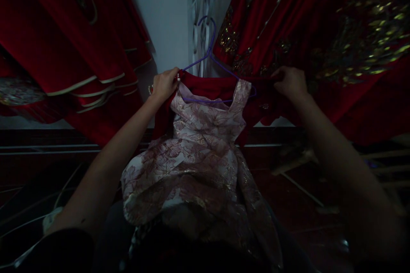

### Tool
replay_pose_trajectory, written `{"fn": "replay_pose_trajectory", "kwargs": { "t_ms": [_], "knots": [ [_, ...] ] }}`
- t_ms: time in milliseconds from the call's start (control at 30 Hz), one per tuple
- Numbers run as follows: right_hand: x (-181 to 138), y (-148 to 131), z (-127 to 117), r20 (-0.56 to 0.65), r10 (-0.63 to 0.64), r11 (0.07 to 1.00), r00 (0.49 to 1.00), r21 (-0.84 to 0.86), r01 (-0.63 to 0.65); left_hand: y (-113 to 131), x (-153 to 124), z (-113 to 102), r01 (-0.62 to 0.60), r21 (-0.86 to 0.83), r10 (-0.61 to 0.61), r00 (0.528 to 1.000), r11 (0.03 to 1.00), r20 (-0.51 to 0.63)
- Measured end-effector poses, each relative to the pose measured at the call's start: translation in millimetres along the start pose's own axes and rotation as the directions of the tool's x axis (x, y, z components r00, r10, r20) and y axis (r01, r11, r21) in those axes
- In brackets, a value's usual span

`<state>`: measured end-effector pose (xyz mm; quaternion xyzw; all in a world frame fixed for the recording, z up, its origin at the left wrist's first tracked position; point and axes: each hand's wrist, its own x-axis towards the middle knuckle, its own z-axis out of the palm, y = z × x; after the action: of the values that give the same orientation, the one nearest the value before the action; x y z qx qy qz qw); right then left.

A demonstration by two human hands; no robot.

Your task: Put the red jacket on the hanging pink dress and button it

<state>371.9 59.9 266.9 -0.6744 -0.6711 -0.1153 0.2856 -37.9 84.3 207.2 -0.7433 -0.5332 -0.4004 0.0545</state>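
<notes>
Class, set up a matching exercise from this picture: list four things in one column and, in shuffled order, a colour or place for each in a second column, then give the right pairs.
Things:
1. hanger
2. patterned dress
3. left hand
4. right hand

Descriptions:
A. pale with pink and gold leaf pattern
B. purple wire, hook up
C. grips red garment at the picture's right shoulder
D. grips red garment at the picture's left shoulder

Pairs: 1-B, 2-A, 3-D, 4-C
</notes>
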Motion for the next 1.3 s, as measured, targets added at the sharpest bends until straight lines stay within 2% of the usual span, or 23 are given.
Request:
{"fn": "replay_pose_trajectory", "kwargs": {
  "t_ms": [67, 167, 233, 300, 367, 433, 533, 600, 667, 767, 833, 900, 967, 1033, 1167, 1300],
  "knots": [
    [-15, -4, -7, 0.052, 0.035, 0.999, 0.998, 0.020, -0.036, 4, -6, 1, 0.024, -0.042, -0.023, 0.999, 0.999, 0.022],
    [-33, -16, -7, 0.228, 0.133, 0.969, 0.965, 0.176, -0.175, 5, -17, 1, 0.033, -0.065, -0.032, 0.999, 0.997, 0.015],
    [-40, -25, 0, 0.321, 0.165, 0.898, 0.933, 0.343, -0.277, 2, -26, 0, 0.013, -0.048, -0.015, 0.999, 0.999, -0.040],
    [-44, -31, 13, 0.337, 0.184, 0.808, 0.923, 0.482, -0.337, -2, -35, -2, -0.011, -0.018, 0.009, 0.994, 1.000, -0.107],
    [-43, -36, 31, 0.297, 0.228, 0.755, 0.927, 0.547, -0.361, -4, -43, -2, -0.008, 0.020, 0.011, 0.987, 1.000, -0.162],
    [-39, -38, 51, 0.205, 0.281, 0.739, 0.938, 0.577, -0.347, -5, -49, 0, 0.010, 0.033, -0.004, 0.982, 0.999, -0.188],
    [-34, -44, 82, -0.094, 0.317, 0.757, 0.944, 0.625, -0.192, -3, -53, 6, 0.015, -0.025, -0.020, 0.982, 1.000, -0.187],
    [-37, -57, 100, -0.285, 0.284, 0.770, 0.915, 0.637, -0.040, -1, -53, 12, 0.027, -0.088, -0.043, 0.982, 0.996, -0.186],
    [-44, -81, 114, -0.345, 0.199, 0.754, 0.917, 0.652, 0.081, 5, -53, 17, 0.055, -0.151, -0.086, 0.975, 0.987, -0.206],
    [-63, -130, 129, -0.231, 0.038, 0.651, 0.972, 0.744, 0.151, 25, -55, 25, 0.062, -0.264, -0.125, 0.965, 0.962, -0.230],
    [-77, -160, 135, -0.128, -0.088, 0.544, 0.988, 0.824, 0.156, 41, -57, 30, 0.022, -0.379, -0.090, 0.983, 0.925, -0.162],
    [-89, -180, 137, -0.049, -0.178, 0.430, 0.983, 0.894, 0.123, 55, -59, 35, -0.002, -0.523, -0.030, 0.998, 0.852, -0.052],
    [-98, -186, 134, -0.004, -0.238, 0.327, 0.971, 0.941, 0.084, 63, -62, 38, 0.022, -0.640, -0.003, 1.000, 0.768, 0.031],
    [-104, -182, 127, 0.031, -0.284, 0.264, 0.958, 0.963, 0.047, 66, -66, 40, 0.052, -0.701, -0.015, 0.998, 0.712, 0.059],
    [-111, -171, 116, 0.057, -0.252, 0.240, 0.966, 0.971, 0.006, 68, -75, 46, 0.038, -0.720, -0.035, 0.999, 0.693, 0.020],
    [-116, -170, 119, 0.044, -0.184, 0.208, 0.982, 0.978, -0.005, 69, -84, 54, 0.042, -0.733, -0.036, 0.999, 0.679, 0.024]
  ]
}}
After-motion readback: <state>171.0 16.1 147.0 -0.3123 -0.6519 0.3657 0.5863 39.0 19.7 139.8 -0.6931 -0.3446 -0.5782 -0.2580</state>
